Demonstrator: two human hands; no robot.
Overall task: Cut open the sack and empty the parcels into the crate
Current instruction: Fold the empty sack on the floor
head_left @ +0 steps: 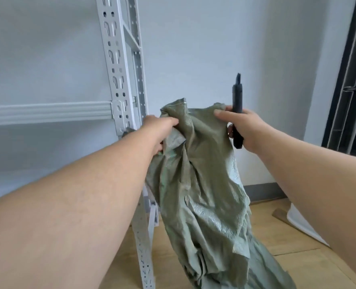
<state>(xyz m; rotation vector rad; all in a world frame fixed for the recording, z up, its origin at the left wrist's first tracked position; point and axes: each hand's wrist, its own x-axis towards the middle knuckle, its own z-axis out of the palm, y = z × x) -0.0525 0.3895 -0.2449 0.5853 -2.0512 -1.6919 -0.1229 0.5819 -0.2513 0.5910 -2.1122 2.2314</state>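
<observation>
Held up beside a metal rack, a limp green woven sack hangs from the left hand and right hand, both pinching its top edge (the right also grips a black cutter); it looks light, floppy and best gripped by bunched fabric.

Nothing here can be read: the green sack shows bare woven cloth, the black cutter carries no legible mark, and the grey rack at nine o'clock bears only punched slots.
</observation>
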